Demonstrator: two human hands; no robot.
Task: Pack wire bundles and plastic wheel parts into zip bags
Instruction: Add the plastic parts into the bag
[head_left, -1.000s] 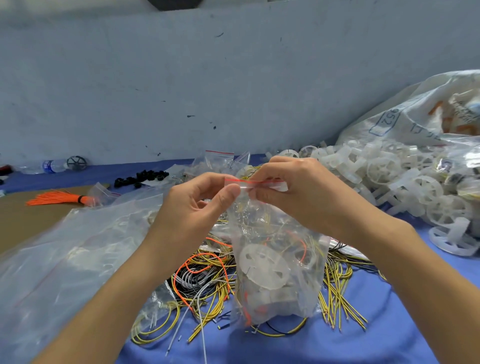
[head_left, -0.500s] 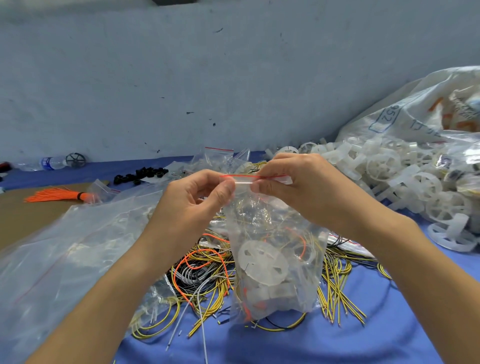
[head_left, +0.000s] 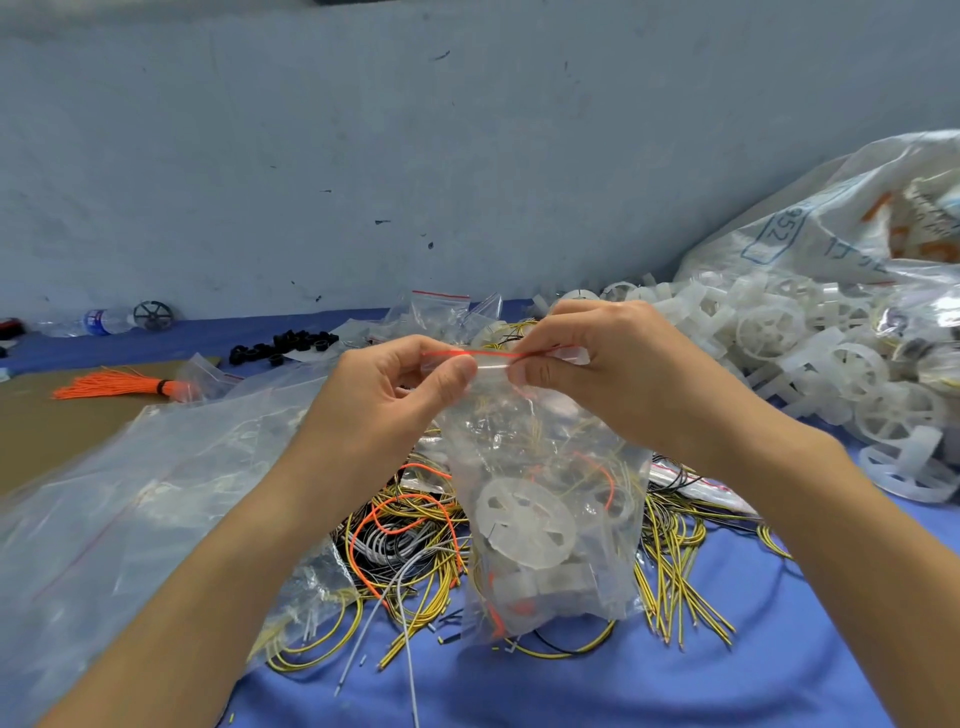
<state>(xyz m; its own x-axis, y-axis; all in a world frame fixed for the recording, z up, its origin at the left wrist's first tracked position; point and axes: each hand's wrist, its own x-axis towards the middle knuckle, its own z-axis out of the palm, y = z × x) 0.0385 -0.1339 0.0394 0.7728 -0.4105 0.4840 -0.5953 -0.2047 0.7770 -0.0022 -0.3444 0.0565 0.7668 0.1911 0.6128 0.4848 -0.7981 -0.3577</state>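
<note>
Zip bag (head_left: 545, 499) hangs between our two hands over the blue table (head_left: 649, 686), its bottom resting on the tangle of wires (head_left: 415, 545) — we take that bag as our landmark. Our left hand (head_left: 384, 400) pinches the red-lined top strip of the bag between thumb and forefinger, and our right hand (head_left: 608, 374) pinches the same strip just beside it, thumb tips nearly meeting. Inside the bag we see a white plastic wheel (head_left: 524, 522) lying flat against the front, with thin yellow and orange wires curled around and above it.

Under and around the bag, the yellow, orange, grey and black wires spread across the table. To the right of the bag lies a heap of white wheel parts (head_left: 810, 353), and behind that heap a big printed sack (head_left: 831, 228). To the left of the bag lies a large clear plastic sheet (head_left: 130, 493) — crumpled, covering part of the wires. Farther left, well apart from the bag, we see an orange wire bundle (head_left: 119, 385) on a brown board (head_left: 36, 431), some small black parts (head_left: 280, 348), and a water bottle (head_left: 93, 321) against the wall (head_left: 363, 156). Behind the bag, more small zip bags (head_left: 441, 312) stand in a loose pile.
</note>
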